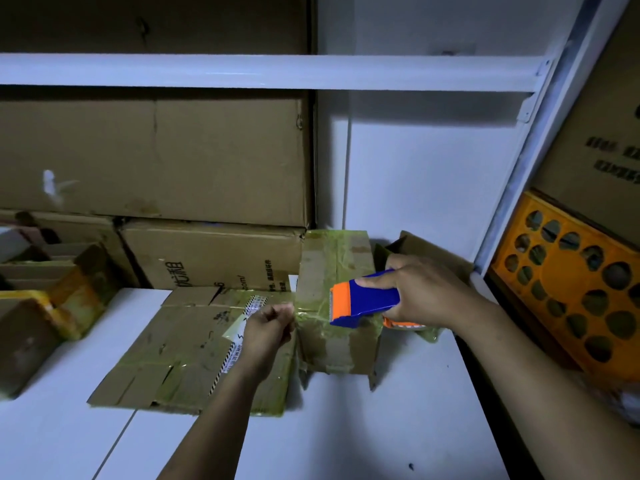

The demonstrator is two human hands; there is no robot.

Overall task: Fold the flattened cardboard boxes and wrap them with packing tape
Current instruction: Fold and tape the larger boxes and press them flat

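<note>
- I am gripping the blue and orange tape dispenser (367, 299) in my right hand (419, 292), with my fingers curled round its handle and its orange cutter end pointing left over the folded box (337, 271)
- I am pinching the free end of the packing tape (311, 311) between the thumb and curled fingers of my left hand (268, 329), just off the box's left edge
- The tape is running taut between my two hands across the front of the box; I cannot tell whether it is touching the cardboard yet
- The box is standing on the white table (398, 427) near the wall, already glossy with bands of tape
- A flattened cardboard box (187, 348) is lying just to its left, partly under my left forearm, not yet folded
- I am judging this to be the wrapping step on the standing box, with a fresh length drawn out but not laid down
- The next move, as I am reading it, is calling for pressing the pinched end onto the box, sweeping the dispenser round under tension, then tearing at the cutter; slack would be risking wrinkles
</note>
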